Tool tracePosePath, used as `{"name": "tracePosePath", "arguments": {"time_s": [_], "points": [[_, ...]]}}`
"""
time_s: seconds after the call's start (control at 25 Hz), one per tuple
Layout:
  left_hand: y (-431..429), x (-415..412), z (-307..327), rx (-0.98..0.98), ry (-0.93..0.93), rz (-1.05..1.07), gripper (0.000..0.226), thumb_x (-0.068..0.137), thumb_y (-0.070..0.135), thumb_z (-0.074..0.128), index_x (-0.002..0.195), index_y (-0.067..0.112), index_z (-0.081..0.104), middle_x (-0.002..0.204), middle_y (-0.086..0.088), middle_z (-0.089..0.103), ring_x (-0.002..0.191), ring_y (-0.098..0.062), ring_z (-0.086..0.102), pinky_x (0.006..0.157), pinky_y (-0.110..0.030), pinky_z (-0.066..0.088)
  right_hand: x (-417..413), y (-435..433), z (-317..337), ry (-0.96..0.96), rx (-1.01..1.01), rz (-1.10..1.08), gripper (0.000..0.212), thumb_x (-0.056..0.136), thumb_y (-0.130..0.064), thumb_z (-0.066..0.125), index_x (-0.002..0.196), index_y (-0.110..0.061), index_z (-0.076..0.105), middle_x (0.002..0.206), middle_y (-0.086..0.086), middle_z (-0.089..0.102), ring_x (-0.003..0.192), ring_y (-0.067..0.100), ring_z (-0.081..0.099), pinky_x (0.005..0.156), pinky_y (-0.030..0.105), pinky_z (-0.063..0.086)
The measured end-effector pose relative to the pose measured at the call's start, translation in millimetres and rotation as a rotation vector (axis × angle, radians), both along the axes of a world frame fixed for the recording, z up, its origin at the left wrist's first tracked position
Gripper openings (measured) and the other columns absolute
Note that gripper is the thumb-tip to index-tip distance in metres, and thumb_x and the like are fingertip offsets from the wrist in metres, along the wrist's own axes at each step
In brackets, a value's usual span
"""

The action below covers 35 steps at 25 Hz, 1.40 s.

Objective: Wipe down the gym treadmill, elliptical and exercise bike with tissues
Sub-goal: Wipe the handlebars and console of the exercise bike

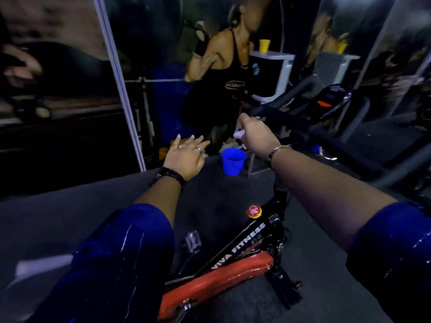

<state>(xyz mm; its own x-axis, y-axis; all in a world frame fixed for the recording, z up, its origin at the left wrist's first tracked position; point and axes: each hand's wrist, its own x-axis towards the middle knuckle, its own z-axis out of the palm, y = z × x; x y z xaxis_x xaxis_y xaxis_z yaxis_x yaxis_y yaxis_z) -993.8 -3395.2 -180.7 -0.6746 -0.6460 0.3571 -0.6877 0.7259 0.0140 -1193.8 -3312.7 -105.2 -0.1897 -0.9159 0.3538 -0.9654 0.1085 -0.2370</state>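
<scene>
The right hand [256,134] grip holds a crumpled white tissue [238,133] against the black exercise-bike handlebar [291,114]; the left hand [186,156] grip is wide.

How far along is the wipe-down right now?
Done: nothing visibly finished that I can confirm. In hand: the right hand grips a tissue against the exercise bike's handlebar; the left hand hovers open. Left: the bike's frame below, plus the treadmill behind; elliptical not seen.

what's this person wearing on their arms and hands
Shiny dark blue sleeves pushed up both forearms. The left hand wears a silver ring, with a black watch at its wrist. A thin gold-toned bracelet circles the right wrist.
</scene>
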Motion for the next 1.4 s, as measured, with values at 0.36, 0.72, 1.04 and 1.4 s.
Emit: {"name": "tracePosePath", "arguments": {"time_s": [0.36,0.72,1.04,1.4], "points": [[97.9,221.5,4.7,0.056,-0.066,0.524,0.050,0.100,0.039,0.043,0.148,0.022,0.041,0.153,-0.003,0.040,0.141,-0.026,0.035,0.119,-0.046,0.018,190.2,-9.2,-33.1,-0.031,0.211,0.451,0.024,0.093,-0.014,0.048,0.106,-0.013,0.069,0.116,0.015,0.046,0.106,0.035,0.054,0.093,0.039,0.047],[228.7,396.4,-9.9,0.090,0.022,1.061,0.046,0.100,0.042,0.041,0.142,0.025,0.048,0.141,-0.003,0.052,0.130,-0.026,0.046,0.117,-0.043,0.018,417.4,37.2,-26.0,-0.078,0.241,0.917,0.024,0.083,-0.009,0.049,0.092,-0.022,0.066,0.098,0.007,0.068,0.091,0.028,0.064,0.077,0.032,0.052],[370.6,544.4,-18.0,0.117,0.070,1.448,0.045,0.101,0.041,0.039,0.142,0.026,0.047,0.139,-0.002,0.053,0.131,-0.025,0.045,0.118,-0.044,0.016,624.7,126.6,-41.0,0.020,0.255,1.307,0.016,0.081,-0.015,0.057,0.077,-0.027,0.067,0.092,0.003,0.071,0.087,0.026,0.064,0.077,0.037,0.054],[526.1,703.9,-28.1,0.083,0.126,1.751,0.042,0.100,0.041,0.041,0.138,0.027,0.052,0.139,0.000,0.054,0.132,-0.024,0.046,0.118,-0.043,0.015,843.4,261.3,-53.0,0.103,0.140,1.563,0.013,0.082,-0.016,0.062,0.078,-0.022,0.073,0.098,0.006,0.070,0.101,0.028,0.060,0.078,0.030,0.044]]}}
